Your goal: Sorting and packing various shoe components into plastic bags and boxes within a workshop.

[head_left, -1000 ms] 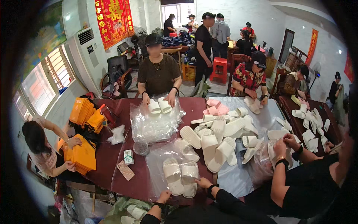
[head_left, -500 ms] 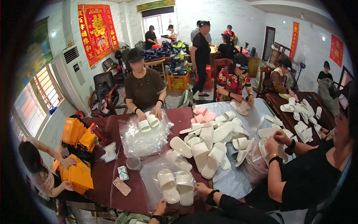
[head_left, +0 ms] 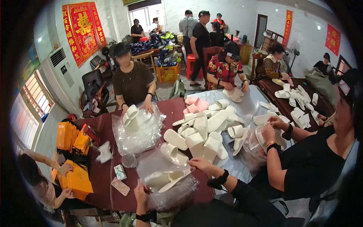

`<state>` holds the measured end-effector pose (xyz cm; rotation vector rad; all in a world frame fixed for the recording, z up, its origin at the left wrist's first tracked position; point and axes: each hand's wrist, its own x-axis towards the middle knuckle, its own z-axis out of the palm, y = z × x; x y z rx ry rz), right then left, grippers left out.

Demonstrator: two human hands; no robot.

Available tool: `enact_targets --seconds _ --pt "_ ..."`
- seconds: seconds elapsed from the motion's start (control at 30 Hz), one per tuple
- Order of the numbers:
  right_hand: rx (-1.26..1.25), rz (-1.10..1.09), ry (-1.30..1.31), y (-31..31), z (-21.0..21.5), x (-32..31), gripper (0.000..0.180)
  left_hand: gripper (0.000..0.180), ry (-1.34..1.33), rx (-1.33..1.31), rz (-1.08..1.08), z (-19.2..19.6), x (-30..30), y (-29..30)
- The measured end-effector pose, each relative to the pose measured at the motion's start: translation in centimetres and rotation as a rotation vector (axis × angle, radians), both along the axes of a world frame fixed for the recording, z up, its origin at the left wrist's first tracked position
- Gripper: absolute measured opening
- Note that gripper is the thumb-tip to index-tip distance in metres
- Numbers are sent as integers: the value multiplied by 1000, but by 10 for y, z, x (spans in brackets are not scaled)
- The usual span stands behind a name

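The left hand (head_left: 142, 190) and farther-forward right hand (head_left: 199, 165) pinch a clear bag (head_left: 177, 191).

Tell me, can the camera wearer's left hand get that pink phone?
Probably yes. The pink phone lies close to the left hand, with nothing standing between them on the dark red cloth. The hand seems to pinch the clear bag, so might need to let go.

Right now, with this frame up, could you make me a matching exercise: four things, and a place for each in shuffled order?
Things:
1. Nearest white slippers
2. Phone
3. Pink slippers
4. Orange packets

Places:
A. Far end of the slipper pile
B. Beside a small box
C. Against a co-worker's hand
D. Between the wearer's left hand and right hand

Pairs: 1-D; 2-B; 3-A; 4-C
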<state>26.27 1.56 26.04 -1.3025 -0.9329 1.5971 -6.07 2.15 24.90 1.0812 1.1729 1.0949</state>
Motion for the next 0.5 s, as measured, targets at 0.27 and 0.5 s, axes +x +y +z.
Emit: enact_targets --seconds 0.27,0.5 --pt "46 243 -118 -40 -6 13 33 26 105 54 -7 -19 -6 -18" --pt "150 241 -277 -64 5 24 33 21 55 282 131 -12 6 -19"
